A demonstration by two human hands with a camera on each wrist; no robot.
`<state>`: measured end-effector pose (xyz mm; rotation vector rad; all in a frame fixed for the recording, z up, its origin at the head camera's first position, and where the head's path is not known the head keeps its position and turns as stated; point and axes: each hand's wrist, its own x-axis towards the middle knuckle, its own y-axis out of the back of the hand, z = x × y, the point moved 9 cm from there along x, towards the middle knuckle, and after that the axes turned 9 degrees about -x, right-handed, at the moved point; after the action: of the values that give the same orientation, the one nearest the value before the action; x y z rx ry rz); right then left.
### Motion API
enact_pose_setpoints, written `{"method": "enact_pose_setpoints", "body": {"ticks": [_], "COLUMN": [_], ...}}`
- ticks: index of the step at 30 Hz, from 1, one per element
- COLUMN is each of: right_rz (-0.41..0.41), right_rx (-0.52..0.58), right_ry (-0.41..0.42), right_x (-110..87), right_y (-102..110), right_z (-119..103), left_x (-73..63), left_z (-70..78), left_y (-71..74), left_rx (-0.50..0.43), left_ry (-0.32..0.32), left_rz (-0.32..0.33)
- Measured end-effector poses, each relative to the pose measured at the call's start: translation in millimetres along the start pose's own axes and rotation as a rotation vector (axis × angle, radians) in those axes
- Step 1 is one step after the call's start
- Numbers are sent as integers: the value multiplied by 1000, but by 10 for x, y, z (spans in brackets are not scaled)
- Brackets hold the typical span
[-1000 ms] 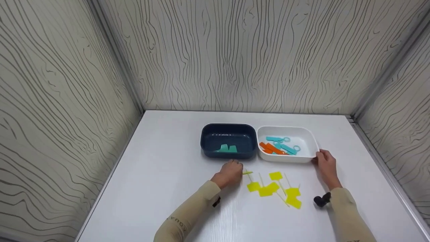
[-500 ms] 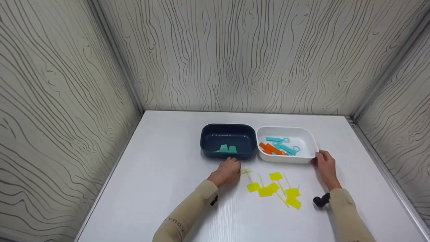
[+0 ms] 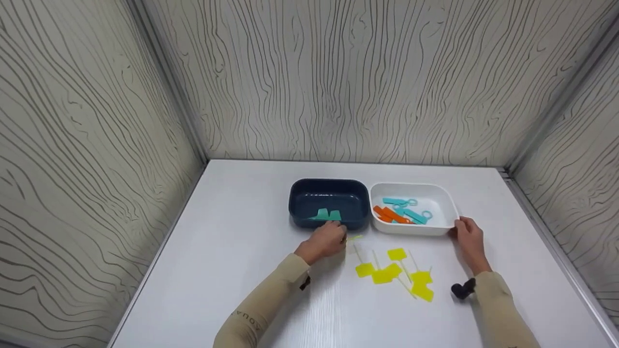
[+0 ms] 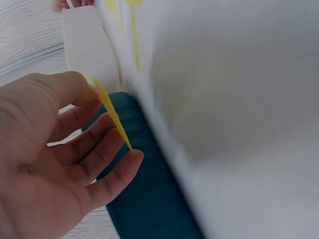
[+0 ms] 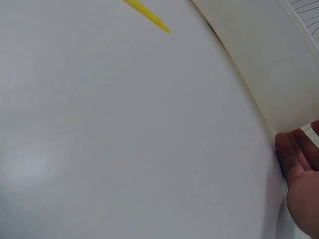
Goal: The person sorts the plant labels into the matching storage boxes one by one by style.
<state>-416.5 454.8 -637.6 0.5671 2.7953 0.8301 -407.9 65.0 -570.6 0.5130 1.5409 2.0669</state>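
My left hand [image 3: 325, 240] pinches a yellow tag [image 4: 113, 114] with a thin stem, just in front of the dark blue container [image 3: 302, 222]. In the left wrist view the tag is edge-on between thumb and fingers. At the front right corner of the white container [image 3: 442, 229], my right hand [image 3: 470, 240] holds the rim. Several yellow flag-shaped tags [image 3: 387, 274] with thin stems lie loosely on the table in front, some overlapping. The dark container has green pieces [image 3: 329, 214] inside. In the white one lie turquoise tags with rings [image 3: 415, 215] and orange strips [image 3: 392, 214].
The two containers stand side by side on a white table [image 3: 232, 217]. Patterned panels [image 3: 338, 82] enclose its back and both sides. A dark wrist camera [image 3: 463, 289] sticks out from the right sleeve.
My left hand has moved slightly back and left, carrying the yellow tag away from the loose tags towards the dark container's front wall. The right hand has stayed at the white container's corner.
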Motion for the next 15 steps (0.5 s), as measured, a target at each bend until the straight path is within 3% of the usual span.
{"method": "enact_pose_setpoints", "body": {"ticks": [7,15], "right_rz": [-10,27], "right_rx": [-27,17], "right_ry": [-3,40], "right_x": [-6,-28], "right_y": [8,28], "right_z": [20,-37], "left_x": [-2,55], "left_z": [37,-148], "left_y": [280,571], "left_rx": [38,34], "left_ry": [-87,-20], "left_rz": [94,138]}}
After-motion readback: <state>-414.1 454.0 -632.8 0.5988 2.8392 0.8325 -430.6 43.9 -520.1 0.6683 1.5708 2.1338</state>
